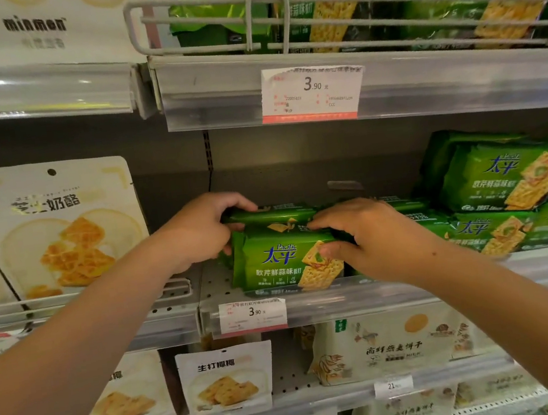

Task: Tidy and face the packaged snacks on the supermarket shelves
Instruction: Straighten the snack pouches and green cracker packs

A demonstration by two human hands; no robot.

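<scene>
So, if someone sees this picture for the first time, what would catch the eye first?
Probably the two hands at the centre of the middle shelf: the left hand and the right hand both grip green cracker packs stacked at the shelf's front edge. Next, the big 3.90 price tag on the rail just above them, and the white cheese-cracker pouch standing upright to the left.
</scene>
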